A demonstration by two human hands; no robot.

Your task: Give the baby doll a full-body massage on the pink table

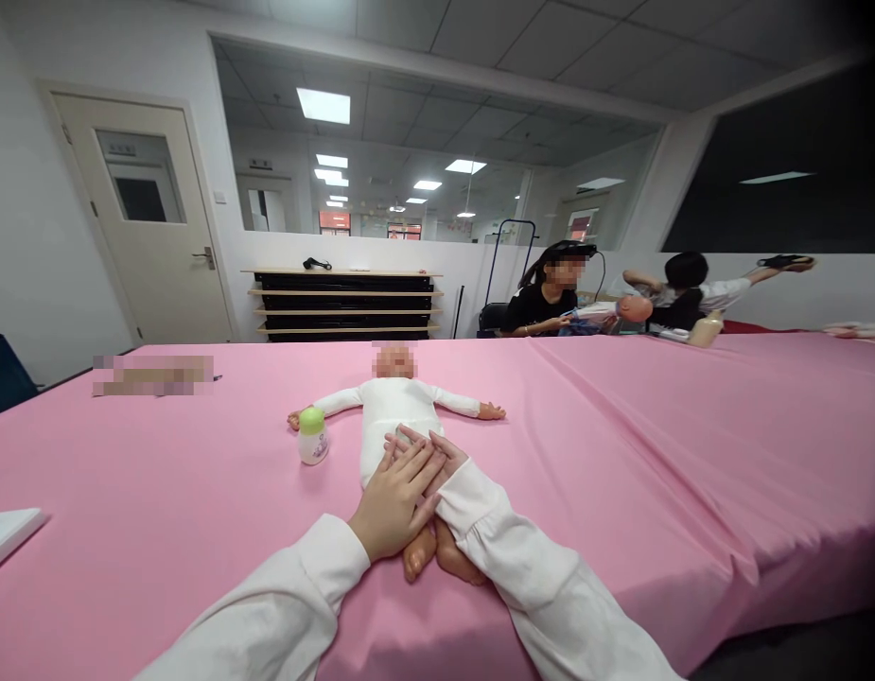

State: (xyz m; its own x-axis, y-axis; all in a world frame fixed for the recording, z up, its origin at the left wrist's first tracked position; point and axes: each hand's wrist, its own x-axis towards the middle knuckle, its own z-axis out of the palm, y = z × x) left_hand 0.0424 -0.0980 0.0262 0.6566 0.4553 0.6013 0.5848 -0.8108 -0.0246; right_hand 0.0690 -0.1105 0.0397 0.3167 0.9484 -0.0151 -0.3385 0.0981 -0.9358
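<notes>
A baby doll (396,405) in a white suit lies on its back on the pink cloth, arms spread and bare feet toward me. My left hand (401,497) rests flat across my right hand (444,461), palm against palm, over the doll's lower body. The fingers of both hands are stretched out, and nothing shows between them. Part of my right palm is hidden under the left. Whether the hands press on the doll I cannot tell. Beside the doll's arm at the left stands a small white bottle (313,445) with a green cap.
The pink cloth (586,473) covers a wide table. At its left edge lies a white box-like object (8,534); a blurred item (153,375) is farther back. Across the table, a person (547,293) holds another doll (632,309), near a pump bottle (705,329). Another person (685,288) stretches an arm out.
</notes>
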